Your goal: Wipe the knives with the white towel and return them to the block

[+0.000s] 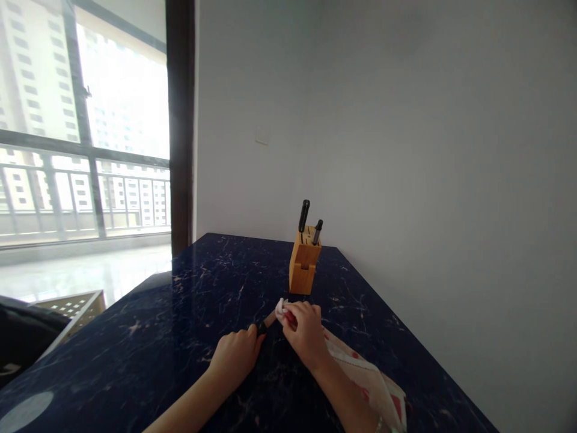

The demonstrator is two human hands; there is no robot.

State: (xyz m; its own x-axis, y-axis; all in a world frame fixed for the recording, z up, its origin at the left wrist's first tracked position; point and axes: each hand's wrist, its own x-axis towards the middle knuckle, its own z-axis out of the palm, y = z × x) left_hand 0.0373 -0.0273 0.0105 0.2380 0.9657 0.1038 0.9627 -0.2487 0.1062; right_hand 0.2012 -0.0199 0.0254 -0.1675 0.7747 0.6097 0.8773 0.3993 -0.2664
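Left hand (pixel 237 353) curled closed round the handle of a knife (pixel 270 319), over dark marbled table (pixel 153 355). Right hand (pixel 306 329) pinches red-and-white cloth (pixel 360 376) at blade's far end (tip unclear). Just beyond: wooden knife block (pixel 301 278), upright, two black handles (pixel 305 213) protruding.

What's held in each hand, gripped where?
Left hand: knife, by its black handle. Right hand: red-and-white cloth, by a bunched part at the blade.

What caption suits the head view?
Left hand grips a knife, right hand holds a cloth to its blade.
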